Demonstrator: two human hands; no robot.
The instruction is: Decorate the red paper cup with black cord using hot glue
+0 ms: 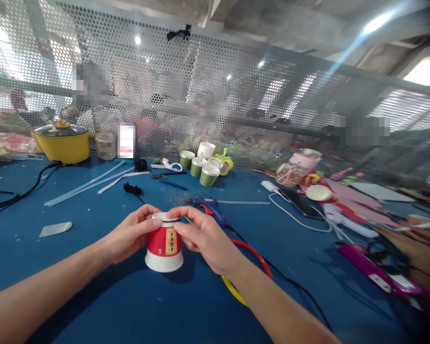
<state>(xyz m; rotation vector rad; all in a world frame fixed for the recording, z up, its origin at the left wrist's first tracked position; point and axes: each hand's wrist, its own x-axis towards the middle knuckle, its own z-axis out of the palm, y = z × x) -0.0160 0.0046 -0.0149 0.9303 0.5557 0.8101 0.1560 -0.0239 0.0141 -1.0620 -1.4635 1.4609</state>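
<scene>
Both hands on upturned red cup [164, 246]: my left hand [131, 235] & right hand [204, 236] pinching its base; next needs steady fingertip pressure, w/ glue gun [210, 208] just beyond.

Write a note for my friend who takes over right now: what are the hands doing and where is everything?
Left hand: fingers on the upside-down red cup's left side and top edge.
Right hand: fingers on its right side and top.
The cup stands mouth-down on the blue table.
Glue gun lies just behind the cup; a red-and-yellow hoop lies under the right wrist.
Green cups stand farther back.
Done: cup flipped over. Nothing visibly stuck on it yet.
</scene>
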